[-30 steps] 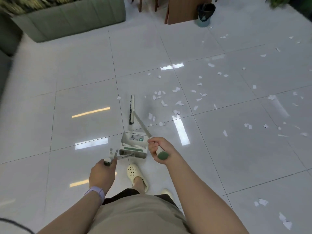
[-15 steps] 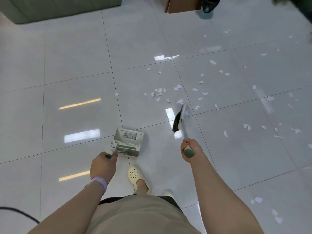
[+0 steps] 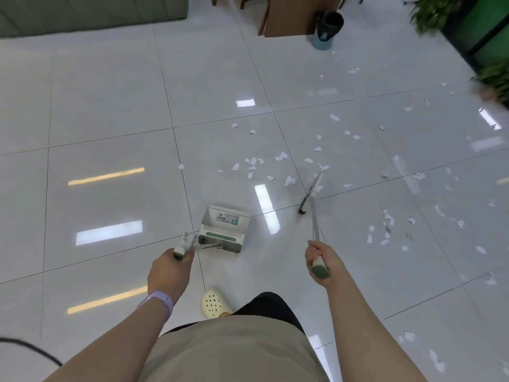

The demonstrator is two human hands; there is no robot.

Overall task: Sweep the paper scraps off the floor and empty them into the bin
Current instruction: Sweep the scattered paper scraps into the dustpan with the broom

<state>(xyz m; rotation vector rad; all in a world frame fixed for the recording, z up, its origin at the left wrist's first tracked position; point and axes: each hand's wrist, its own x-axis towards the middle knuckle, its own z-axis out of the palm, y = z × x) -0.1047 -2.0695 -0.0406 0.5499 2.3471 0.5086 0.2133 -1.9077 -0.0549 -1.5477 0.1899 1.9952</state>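
My left hand (image 3: 168, 271) grips the handle of a white and green dustpan (image 3: 223, 230) that stands on the floor just ahead of my foot. My right hand (image 3: 322, 259) grips the green end of a broom handle. The broom (image 3: 310, 194) reaches forward and its dark bristle head touches the floor to the right of the dustpan, beside the scraps. White paper scraps (image 3: 253, 164) lie scattered across the tiles ahead and to the right. A small blue bin (image 3: 327, 28) with a dark liner stands far ahead by a wooden cabinet.
A wooden cabinet (image 3: 286, 17) stands at the top, a grey-green sofa (image 3: 91, 12) at the top left, plants (image 3: 493, 75) on the right. A black cable (image 3: 30, 347) lies at the lower left. My foot in a cream clog (image 3: 214, 304) is behind the dustpan.
My right hand has swung the broom from just in front of the dustpan out to the right. The dustpan stays on the floor in my left hand. The view has shifted forward.
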